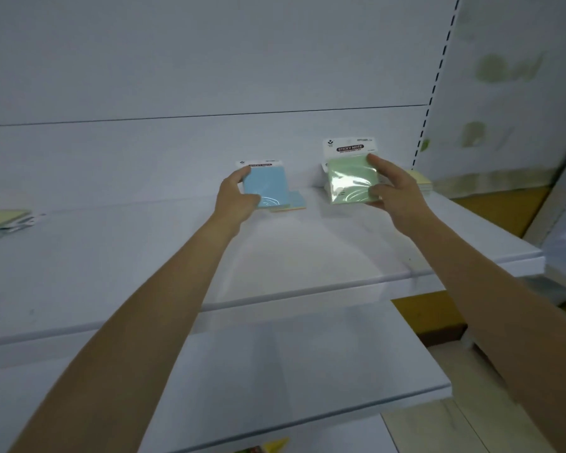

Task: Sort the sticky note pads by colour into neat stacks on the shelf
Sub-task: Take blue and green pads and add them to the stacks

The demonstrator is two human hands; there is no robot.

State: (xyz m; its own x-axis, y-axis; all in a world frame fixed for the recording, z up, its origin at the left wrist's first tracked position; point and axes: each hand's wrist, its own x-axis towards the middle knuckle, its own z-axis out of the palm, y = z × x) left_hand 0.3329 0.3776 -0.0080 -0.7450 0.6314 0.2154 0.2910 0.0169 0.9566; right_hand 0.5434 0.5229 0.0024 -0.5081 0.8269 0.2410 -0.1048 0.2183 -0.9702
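Note:
My left hand [237, 194] grips a blue sticky note pad [268, 188] in clear wrap, resting on a small stack with a blue and an orange edge [297, 203] on the white shelf [144, 256]. My right hand [394, 188] holds a green sticky note pad [348, 179] with a white "STICKY NOTE" header, tilted upright just above the shelf near the back wall. A yellow pad [420, 179] lies behind my right hand. More pads, yellowish-green on top [4, 219], lie at the shelf's far left.
A second white shelf [307, 371] juts out below the first. A slotted upright [433, 89] marks the right end of the back panel. Beyond it stand blurred shelves and an orange panel [500, 210]. Colourful items [268, 447] peek in at the bottom edge.

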